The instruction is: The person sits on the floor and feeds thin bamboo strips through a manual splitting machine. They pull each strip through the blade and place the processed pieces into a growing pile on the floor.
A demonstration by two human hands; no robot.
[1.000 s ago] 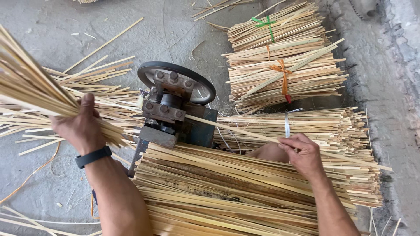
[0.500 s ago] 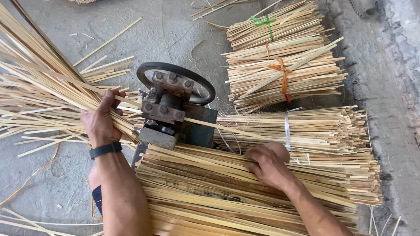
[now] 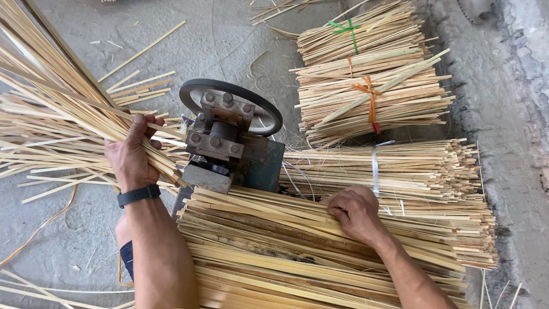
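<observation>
While our left hand (image 3: 130,155) is gripping the thin split slivers (image 3: 51,126) left of the splitter machine (image 3: 229,143), we're pinching a strip off the near slat stack (image 3: 297,246) with our right hand (image 3: 354,214), keeping stock within reach.

A grey concrete floor (image 3: 229,40) carries everything. A metal machine (image 3: 229,143) stands at centre. Loose bamboo strips (image 3: 63,137) lie at left, tied bundles (image 3: 372,86) at upper right, and a broad stack of strips (image 3: 286,252) fills the lower middle.
</observation>
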